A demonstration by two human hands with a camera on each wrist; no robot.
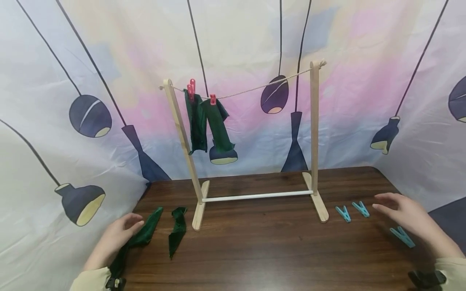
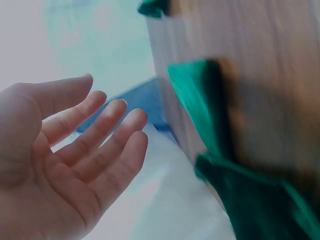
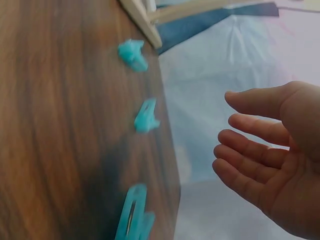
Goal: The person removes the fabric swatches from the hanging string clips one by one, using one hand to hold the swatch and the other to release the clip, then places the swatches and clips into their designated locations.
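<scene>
My left hand (image 1: 118, 236), fingers relaxed and holding nothing, hovers beside a long dark green cloth strip (image 1: 145, 232) at the table's left side. That strip shows bright green (image 2: 192, 100) in the left wrist view, apart from the fingers. A second, twisted green cloth (image 1: 177, 230) lies just right of it. On the right side, my right hand (image 1: 409, 214) is held with loosely bent, empty fingers near three blue clothespins. Two of them, a clothespin (image 1: 343, 214) and another clothespin (image 1: 361, 209), lie left of the hand; a third clothespin (image 1: 402, 237) lies below it.
A wooden rack (image 1: 314, 133) with a white bottom bar (image 1: 258, 196) stands at the back of the brown table (image 1: 255, 242). From its sagging string (image 1: 255, 88) hang two green cloths, one cloth (image 1: 198, 125) and another cloth (image 1: 220, 127), under red clothespins (image 1: 212, 99). Behind is a lamp-printed curtain (image 1: 233, 40).
</scene>
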